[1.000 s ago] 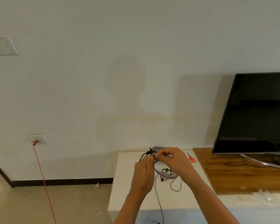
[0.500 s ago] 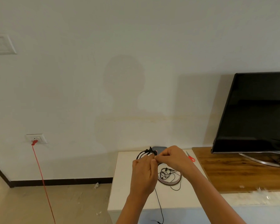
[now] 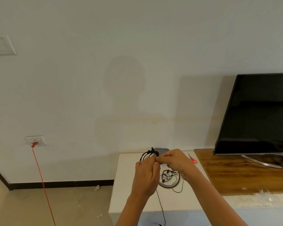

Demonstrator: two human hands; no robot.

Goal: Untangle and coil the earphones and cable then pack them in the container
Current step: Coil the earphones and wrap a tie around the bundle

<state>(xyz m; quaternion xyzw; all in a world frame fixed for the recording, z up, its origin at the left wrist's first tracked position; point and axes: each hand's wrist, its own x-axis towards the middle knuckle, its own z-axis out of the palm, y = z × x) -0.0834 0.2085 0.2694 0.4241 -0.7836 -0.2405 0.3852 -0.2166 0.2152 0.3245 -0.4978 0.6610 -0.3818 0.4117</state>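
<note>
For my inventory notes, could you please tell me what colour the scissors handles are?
The scissors handles are red, shown best in the head view.

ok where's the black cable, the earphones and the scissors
black cable [image 3: 151,152], head view, on the bunched top of the coil
earphones [image 3: 167,175], head view, on the middle of the tangled wires
scissors [image 3: 193,161], head view, on the red handle

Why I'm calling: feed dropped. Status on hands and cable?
Left hand, right hand pinch cable, part coiled, tail off table. Earphones tangled in dish. Scissors aside, clear.
</note>
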